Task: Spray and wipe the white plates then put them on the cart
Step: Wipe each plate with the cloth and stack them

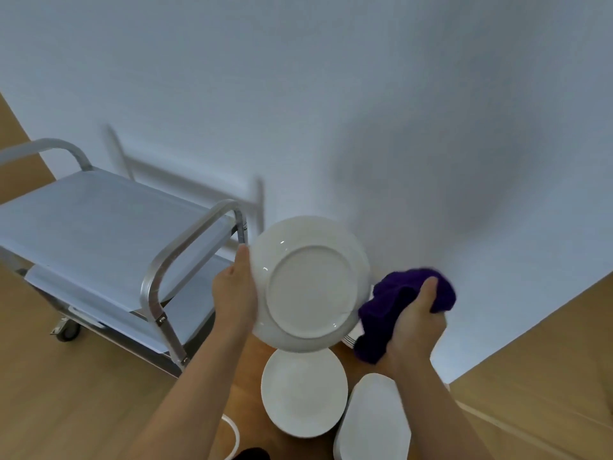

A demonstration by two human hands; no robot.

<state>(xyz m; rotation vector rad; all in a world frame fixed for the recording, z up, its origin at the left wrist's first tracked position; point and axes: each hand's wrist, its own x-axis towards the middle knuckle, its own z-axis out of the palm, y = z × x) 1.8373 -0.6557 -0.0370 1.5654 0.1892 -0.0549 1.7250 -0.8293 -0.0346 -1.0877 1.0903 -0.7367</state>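
A: What does the left hand [234, 293] hold?

B: It holds a white plate [310, 283] by its left edge. The plate is lifted and tilted, so its underside with the foot ring faces the camera. The thumb lies along the rim on our side; the other fingers are behind the plate and I cannot see them.

A: And the right hand [416, 322]?

B: Its fingers are curled around a purple cloth [398, 307], bunched up. The cloth is just beside the right edge of the lifted plate; I cannot tell if they touch.

A: Where are the other plates?

B: A second white plate [303, 391] lies flat on the wooden table [248, 393], just below the lifted one. A stack of white plates [373, 419] is to its right, under the right forearm. More plate rims [353, 338] show behind the cloth.

A: And the cart?

B: The metal cart [99, 234] stands at the left, on the wooden floor [49, 393]. Its near handle bar [185, 250] rises just beside the left hand. The top shelf is bare, and a lower shelf shows under it. Behind is a white wall [365, 111], close to the lifted plate's far edge.
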